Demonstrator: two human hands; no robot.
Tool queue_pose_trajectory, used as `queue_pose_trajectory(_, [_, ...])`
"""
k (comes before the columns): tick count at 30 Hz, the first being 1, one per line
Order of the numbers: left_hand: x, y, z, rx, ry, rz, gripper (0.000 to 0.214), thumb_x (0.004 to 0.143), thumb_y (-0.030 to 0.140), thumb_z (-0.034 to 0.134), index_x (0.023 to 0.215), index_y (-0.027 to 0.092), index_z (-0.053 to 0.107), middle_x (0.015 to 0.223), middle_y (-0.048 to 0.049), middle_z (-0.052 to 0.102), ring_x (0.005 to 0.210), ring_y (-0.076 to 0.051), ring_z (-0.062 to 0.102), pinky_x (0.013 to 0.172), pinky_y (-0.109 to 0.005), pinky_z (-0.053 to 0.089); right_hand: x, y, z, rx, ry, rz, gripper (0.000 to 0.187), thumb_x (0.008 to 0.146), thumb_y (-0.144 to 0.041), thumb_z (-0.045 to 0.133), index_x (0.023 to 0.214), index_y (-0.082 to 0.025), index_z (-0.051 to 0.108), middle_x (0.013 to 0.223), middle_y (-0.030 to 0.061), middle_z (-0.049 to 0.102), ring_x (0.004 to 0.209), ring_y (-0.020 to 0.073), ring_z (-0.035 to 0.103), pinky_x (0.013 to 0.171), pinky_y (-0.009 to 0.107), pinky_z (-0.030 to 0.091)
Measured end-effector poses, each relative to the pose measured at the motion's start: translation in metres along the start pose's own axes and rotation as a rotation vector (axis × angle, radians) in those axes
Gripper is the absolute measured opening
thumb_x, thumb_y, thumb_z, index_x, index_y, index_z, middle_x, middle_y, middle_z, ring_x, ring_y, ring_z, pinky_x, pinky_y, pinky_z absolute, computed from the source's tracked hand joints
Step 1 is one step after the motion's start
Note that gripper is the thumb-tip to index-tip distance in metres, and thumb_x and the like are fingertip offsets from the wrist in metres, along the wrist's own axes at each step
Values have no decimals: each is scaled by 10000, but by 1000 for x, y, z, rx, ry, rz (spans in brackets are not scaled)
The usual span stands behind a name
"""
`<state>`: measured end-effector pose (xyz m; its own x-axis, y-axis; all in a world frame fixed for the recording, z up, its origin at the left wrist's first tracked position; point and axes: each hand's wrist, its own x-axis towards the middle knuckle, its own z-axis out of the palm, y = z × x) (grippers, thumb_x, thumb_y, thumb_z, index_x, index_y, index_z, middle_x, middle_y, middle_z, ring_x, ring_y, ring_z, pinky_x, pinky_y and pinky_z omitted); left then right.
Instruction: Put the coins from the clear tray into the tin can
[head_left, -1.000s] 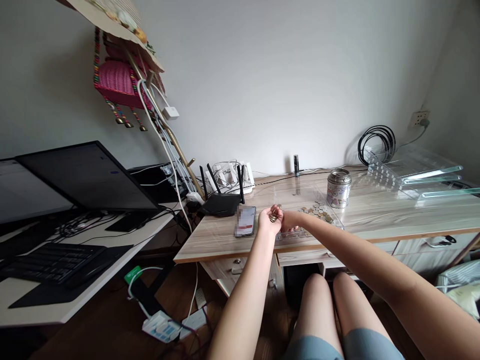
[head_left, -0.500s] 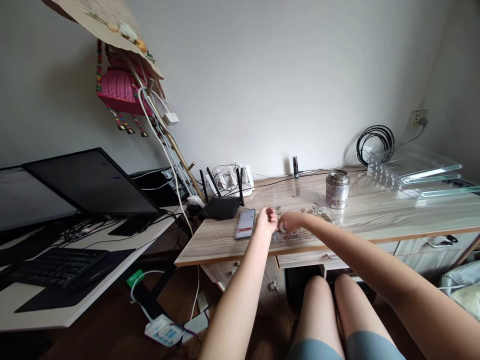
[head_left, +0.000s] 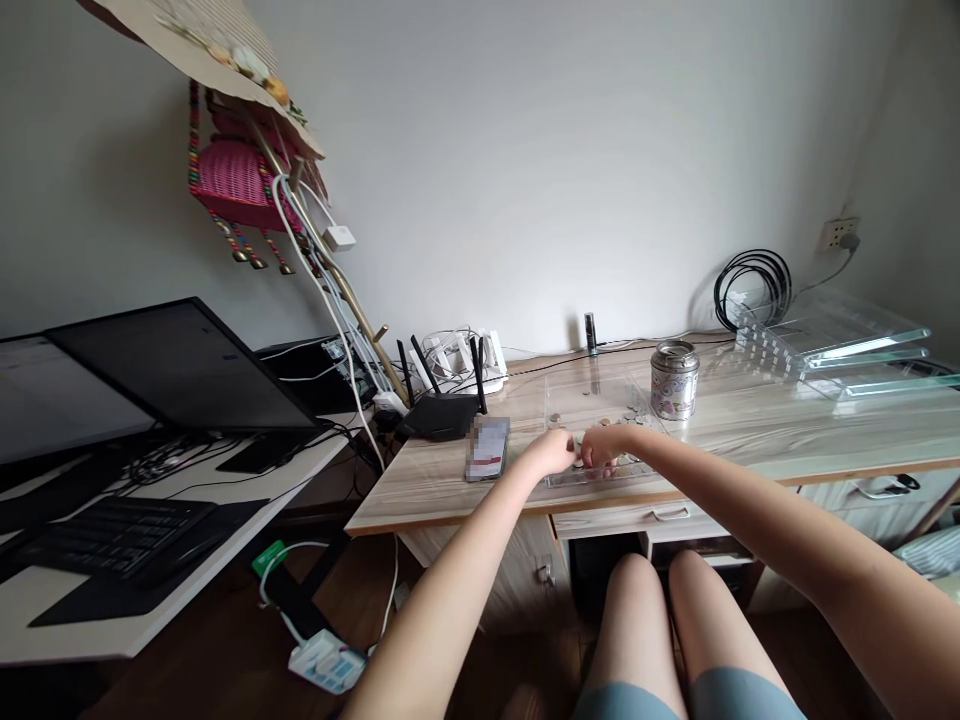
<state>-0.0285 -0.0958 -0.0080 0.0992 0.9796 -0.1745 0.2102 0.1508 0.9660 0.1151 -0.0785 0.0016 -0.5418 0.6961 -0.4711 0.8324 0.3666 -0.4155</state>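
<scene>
Coins point(head_left: 632, 415) lie scattered in a shallow clear plastic tray point(head_left: 555, 395) on the wood-grain desk. My left hand point(head_left: 556, 452) is over the tray's front left part, its fingers curled closed; whatever they hold is hidden. Close beside it, my right hand point(head_left: 602, 446) reaches down among the coins with bent fingers pressed together. I cannot make out what is between those fingertips. A patterned round tin point(head_left: 674, 382) stands upright just right of the tray. Left of my left hand lies a phone point(head_left: 488, 447), its screen lit.
Behind the phone sits a black router point(head_left: 442, 414) with upright antennas, near white cabled devices point(head_left: 491, 362). A small dark bottle point(head_left: 590, 334) stands by the wall. Clear stacked trays point(head_left: 855, 345) and a coiled black cable point(head_left: 752, 290) are at right. Monitors point(head_left: 184, 365) fill the left desk.
My left hand has moved right and slightly down, from beside the tray's left edge to over the coins, and turned over. My right hand has shifted slightly right.
</scene>
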Motion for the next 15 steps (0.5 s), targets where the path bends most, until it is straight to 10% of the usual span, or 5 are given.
queue_pose_trajectory(7, [21,-1,19,306,52,-32,429,531,45,661,341,186,303,416,3,347,703,-207,528,558,-202,383,-26,35,-13,-227,277,27,402,455,-331,687,821,-174,627,839,50,612,808,205,546,626,249,404])
queue_pose_trajectory(15, [46,-7,45,111,87,-31,348,650,157,576,395,194,341,474,-26,387,704,-232,543,555,-297,442,-60,73,-17,-278,416,117,301,648,-394,561,861,-186,605,874,48,606,758,159,552,597,223,395])
